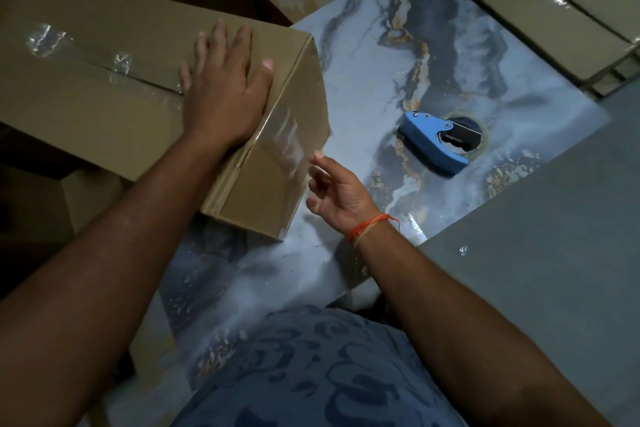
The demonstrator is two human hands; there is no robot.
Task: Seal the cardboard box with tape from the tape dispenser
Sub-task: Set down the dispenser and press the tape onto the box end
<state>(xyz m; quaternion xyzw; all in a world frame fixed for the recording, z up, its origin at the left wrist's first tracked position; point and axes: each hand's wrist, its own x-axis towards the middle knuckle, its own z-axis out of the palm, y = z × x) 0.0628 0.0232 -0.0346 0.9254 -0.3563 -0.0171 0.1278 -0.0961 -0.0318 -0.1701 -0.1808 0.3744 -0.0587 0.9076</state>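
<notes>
Pressing flat on cardboard box top, left hand has fingers spread, gripping nothing. Right hand, grip loosely open and empty, sits just beside taped box end. Blue tape dispenser lies on marbled bench at 3 o'clock from box, apart from both hands.

left arm: reaching way forward, pretty much straight
left hand: palm down, fingers spread out flat, nothing gripped
right arm: bent in from the lower right, orange thread tied round the wrist
right hand: hanging in the air, fingers loosely curled and apart, grip empty
</notes>
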